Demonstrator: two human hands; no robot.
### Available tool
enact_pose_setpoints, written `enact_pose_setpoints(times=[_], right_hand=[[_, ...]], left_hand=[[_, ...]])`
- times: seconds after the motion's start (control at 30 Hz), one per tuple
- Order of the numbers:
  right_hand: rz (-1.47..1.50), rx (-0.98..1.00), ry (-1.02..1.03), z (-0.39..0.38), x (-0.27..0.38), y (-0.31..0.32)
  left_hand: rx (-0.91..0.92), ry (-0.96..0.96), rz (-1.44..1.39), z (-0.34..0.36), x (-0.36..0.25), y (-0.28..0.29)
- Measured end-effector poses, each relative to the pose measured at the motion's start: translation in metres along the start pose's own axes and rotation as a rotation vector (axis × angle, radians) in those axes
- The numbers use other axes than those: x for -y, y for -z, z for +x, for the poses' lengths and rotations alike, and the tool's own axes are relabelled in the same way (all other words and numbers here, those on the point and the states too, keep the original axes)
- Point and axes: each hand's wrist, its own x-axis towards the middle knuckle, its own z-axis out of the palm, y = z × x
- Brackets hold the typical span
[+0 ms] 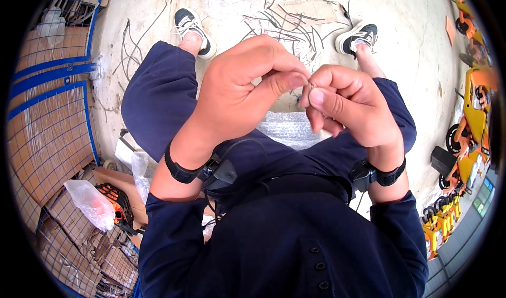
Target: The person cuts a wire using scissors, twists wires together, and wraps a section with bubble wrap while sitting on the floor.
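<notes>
In front of my lap, both hands meet at the fingertips. A thin dark wire (311, 85) runs between them, mostly hidden by the fingers. My left hand (242, 87) is closed, its thumb and index finger pinching at the wire. My right hand (345, 103) pinches the same wire between thumb and bent index finger, the other fingers curled beneath. Black bands with small dark devices circle both wrists. Below the hands, a sheet of bubble wrap (290, 129) lies between my thighs.
Loose black cables (284, 26) lie on the pale floor between my shoes, by a flat cardboard piece (311, 12). A blue-framed mesh cage (50, 134) holding cardboard stands left, near a clear plastic bag (92, 203). Yellow wheeled machines (477, 121) line the right.
</notes>
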Motion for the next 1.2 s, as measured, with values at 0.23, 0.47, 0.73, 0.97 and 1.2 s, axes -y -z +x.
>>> enact_pose_setpoints(times=[0.23,0.47,0.73,0.97,1.2], right_hand=[[-0.15,-0.28,0.204,0.006,-0.009,-0.01],[-0.705,-0.366,0.399,0.004,-0.011,-0.008],[-0.934,-0.398,0.523,0.007,-0.016,-0.009],[-0.887,-0.389,0.487,0.007,-0.017,-0.011],[-0.735,-0.394,0.417,0.006,-0.014,-0.012]], left_hand=[[-0.343,0.062,0.074,0.001,-0.002,-0.009],[-0.127,-0.265,0.452,0.0,0.0,-0.011],[-0.12,-0.341,0.634,-0.001,0.003,-0.017],[-0.141,-0.295,0.721,-0.003,-0.003,-0.02],[-0.314,-0.294,0.717,-0.001,0.001,-0.024]])
